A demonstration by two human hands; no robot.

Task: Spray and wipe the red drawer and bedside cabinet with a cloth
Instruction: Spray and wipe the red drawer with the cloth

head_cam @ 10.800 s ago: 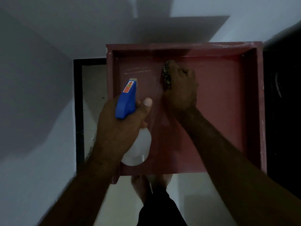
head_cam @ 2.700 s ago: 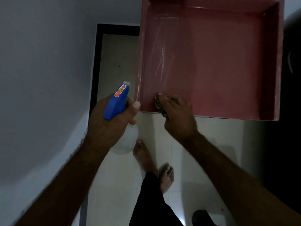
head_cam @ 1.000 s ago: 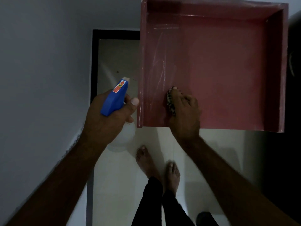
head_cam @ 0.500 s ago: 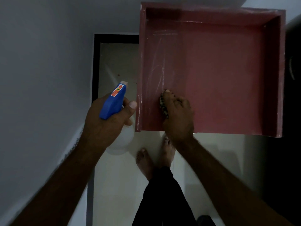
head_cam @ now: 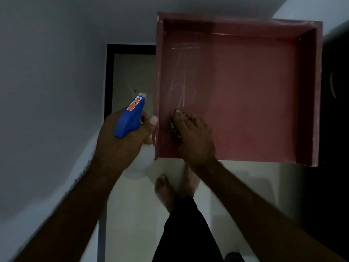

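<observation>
Two hands work at a red drawer [head_cam: 309, 95] in a dim room.
Right hand [head_cam: 196, 140] curls its fingers [head_cam: 180, 115] over a cloth [head_cam: 173, 127] on the drawer bottom, near its front-left corner; left hand [head_cam: 119, 148] grips a bottle [head_cam: 131, 118] just outside, above the pale floor [head_cam: 132, 214].

I can read no words, brand names or numbers anywhere in my head view. The one sign I make out is an arrow on a small red label [head_cam: 134, 104] stuck along the top of the blue spray head [head_cam: 128, 122], pointing toward its nozzle. A dark round emblem beneath the arrow is too small to read.
</observation>
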